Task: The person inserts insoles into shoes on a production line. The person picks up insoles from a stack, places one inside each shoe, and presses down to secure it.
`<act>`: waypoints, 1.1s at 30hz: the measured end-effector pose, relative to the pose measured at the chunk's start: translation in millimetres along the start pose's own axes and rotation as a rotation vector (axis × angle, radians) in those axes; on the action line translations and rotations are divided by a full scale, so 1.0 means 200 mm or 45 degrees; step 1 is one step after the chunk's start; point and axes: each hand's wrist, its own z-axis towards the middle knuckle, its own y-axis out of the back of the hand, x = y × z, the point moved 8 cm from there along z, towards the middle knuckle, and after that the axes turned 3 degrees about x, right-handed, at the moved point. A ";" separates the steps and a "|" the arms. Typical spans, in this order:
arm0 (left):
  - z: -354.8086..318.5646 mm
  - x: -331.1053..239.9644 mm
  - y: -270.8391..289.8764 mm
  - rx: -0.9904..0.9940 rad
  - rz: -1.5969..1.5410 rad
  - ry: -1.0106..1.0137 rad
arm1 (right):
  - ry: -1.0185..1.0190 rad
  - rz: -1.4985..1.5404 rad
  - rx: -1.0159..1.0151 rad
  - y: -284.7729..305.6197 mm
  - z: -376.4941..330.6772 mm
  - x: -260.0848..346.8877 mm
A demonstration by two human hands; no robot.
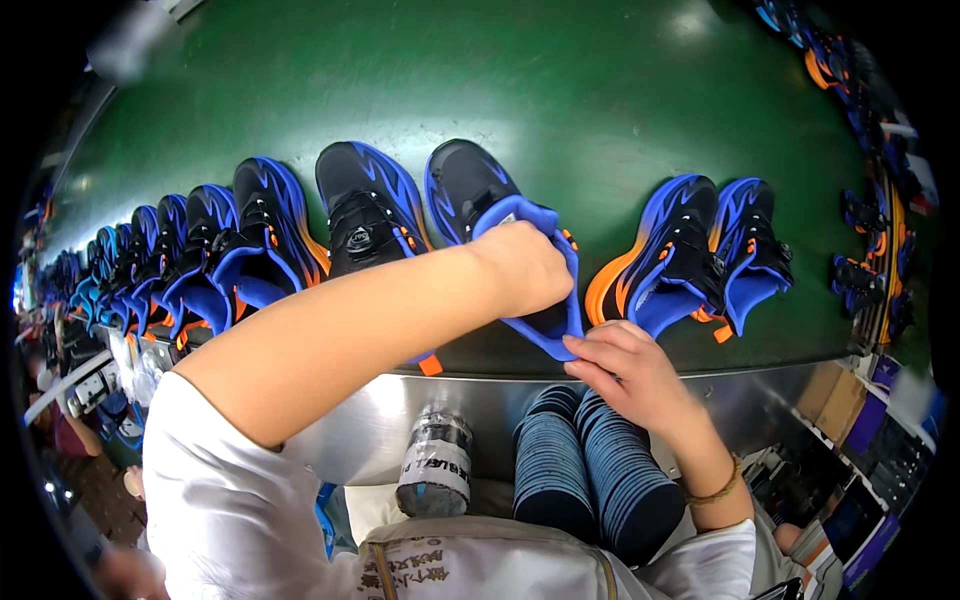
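A person in white sleeves stands at a long green table [620, 110], seen from above. At its near edge, in the middle, lies the black-and-blue shoe [468, 183] being worked on, its toe pointing far and a little left, its heel near and to the right.

The left arm reaches in from the near left, across the scene. The left hand [528, 268] is curled like a fist, knuckles up, over the shoe's opening; its fingertips are hidden, so what they grip cannot be told. The right hand [632, 372] comes from the near right and pinches the blue padded collar [560, 346] at the heel between thumb and fingers. A thin bracelet [715, 486] circles the right wrist.

Just left of this shoe sits a similar one [352, 205], partly covered by the left forearm, and beyond it a row of shoes [252, 190] runs off to the far left. On the right stand two more shoes [668, 235] with orange on their soles.

Nearer than the table are a tape-wrapped cylinder [436, 470] and, to its right, two ringed blue stacks [630, 470].
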 end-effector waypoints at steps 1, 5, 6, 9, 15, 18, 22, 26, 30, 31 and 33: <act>-0.02 0.00 0.04 0.133 -0.248 0.071 | -0.033 0.085 -0.006 0.07 -0.02 0.01; -0.19 0.06 0.41 -0.616 -1.110 0.083 | -0.519 0.719 -0.609 0.41 -0.41 -0.01; -0.21 0.08 0.47 -0.716 -1.228 0.156 | -0.533 0.594 -0.718 0.47 -0.57 0.04; -0.07 -0.05 0.53 -0.935 -0.806 0.097 | -0.523 -0.201 -0.550 0.43 -0.86 0.30; 0.32 -0.21 0.32 -0.883 -0.089 0.105 | -1.025 -0.301 -0.394 0.09 -1.21 0.60; 0.36 -0.18 0.37 -0.990 -0.216 0.153 | -1.114 -0.299 -0.520 0.06 -1.29 0.62; 0.25 -0.14 0.46 -1.202 -0.110 0.290 | -1.124 -0.134 -0.682 0.14 -1.45 0.57; 0.15 -0.02 0.40 -1.017 -0.345 0.577 | -0.883 -0.046 -0.787 0.51 -1.22 0.51; 0.28 0.03 0.30 -0.855 -0.923 0.555 | -0.739 0.068 -0.443 0.66 -0.91 0.29; 0.15 0.14 0.24 -0.848 -0.857 0.677 | -0.715 0.333 -0.282 0.57 -0.72 0.16; 0.15 0.16 0.23 -0.805 -0.919 0.660 | -0.806 0.507 -0.003 0.48 -0.52 0.04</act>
